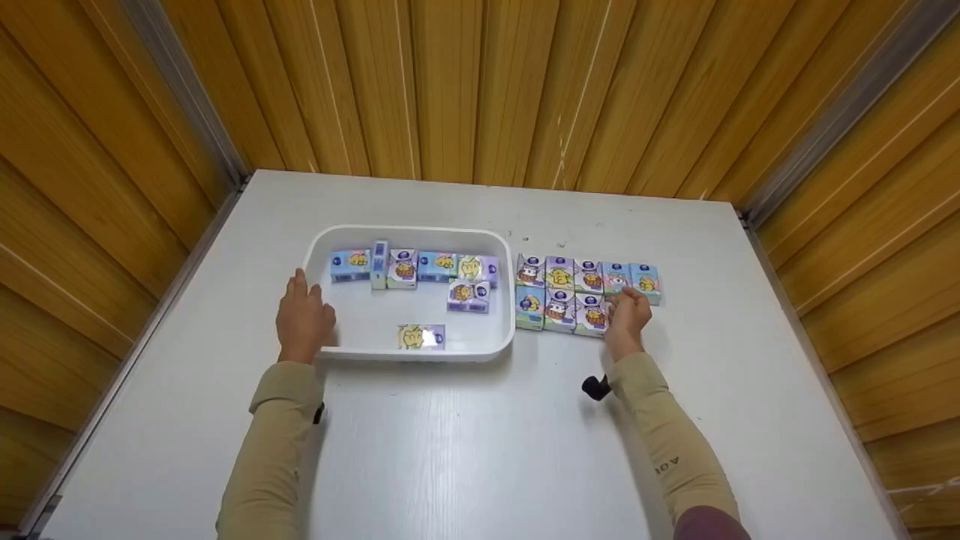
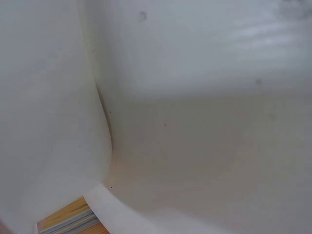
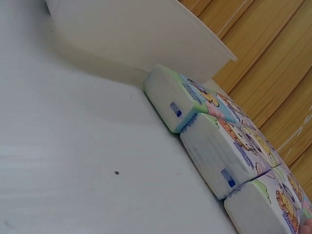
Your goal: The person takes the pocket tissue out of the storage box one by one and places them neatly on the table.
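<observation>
- Head view: a person's left hand (image 1: 301, 316) lies on the left rim of a white plastic tray (image 1: 390, 311), its visible fingers extended forward rather than curled.
- Seven cartoon-printed tissue packs (image 1: 402, 268) lie inside that tray: five along the far wall (one of them, a slim blue one, standing on edge), a purple one just in front of the right end of that row, and another by the near wall.
- To the right of the tray, on the white table (image 1: 465, 442), more packs form a two-row block (image 1: 559, 300), five showing in the far row and three in the near row, set close side by side.
- The right hand (image 1: 628, 319) is at the right end of the near row with its fingers bent; whether it grips a pack there I cannot tell.
- Khaki sleeves (image 1: 675, 442) cover both forearms, and a black device (image 1: 596, 387) sticks out at the right wrist.
- Left wrist view: the tray's smooth white plastic fills nearly everything, with a strip of wood-grain panel (image 2: 63, 214) at the lower left; the left hand's hold cannot be judged from here.
- Right wrist view: three near-row packs turn their pale ends to the camera (two showing small blue tabs), the first just beside the tray's outer wall, with a fingertip (image 3: 306, 227) by the third at the lower right edge.
</observation>
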### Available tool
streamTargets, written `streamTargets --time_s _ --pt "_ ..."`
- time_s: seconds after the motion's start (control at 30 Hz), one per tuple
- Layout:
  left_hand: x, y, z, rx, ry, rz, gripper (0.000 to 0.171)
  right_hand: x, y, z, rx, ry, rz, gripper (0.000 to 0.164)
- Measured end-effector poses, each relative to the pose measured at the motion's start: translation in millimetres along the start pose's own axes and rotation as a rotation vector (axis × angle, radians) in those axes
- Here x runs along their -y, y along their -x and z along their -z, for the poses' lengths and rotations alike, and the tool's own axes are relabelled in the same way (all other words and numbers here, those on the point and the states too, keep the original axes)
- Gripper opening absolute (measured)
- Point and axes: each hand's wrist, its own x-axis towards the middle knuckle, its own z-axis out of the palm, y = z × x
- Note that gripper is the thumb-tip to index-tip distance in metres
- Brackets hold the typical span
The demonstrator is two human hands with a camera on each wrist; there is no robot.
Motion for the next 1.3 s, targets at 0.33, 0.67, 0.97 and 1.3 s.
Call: streamTargets --time_s 0.33,0.67,0.97,1.3 --pt "-0.4 0.0 -0.3 0.020 -0.001 0.012 0.044 10.5 26.1 -16.0 0.066 0.036 0.093 0.022" --pt "-0.8 1.1 -1.0 -0.017 0.006 -0.007 0.042 12.5 68.8 -43.6 0.410 0.025 0.155 0.019" --pt "-1.1 -0.3 0.7 0.021 0.016 0.027 0.043 0.6 108.3 -68.1 0.724 0.125 0.235 0.015" --pt "-0.5 -1.3 -0.4 0.024 0.030 0.033 0.043 -21.5 134.5 -92.3 1.057 0.461 0.245 0.030"
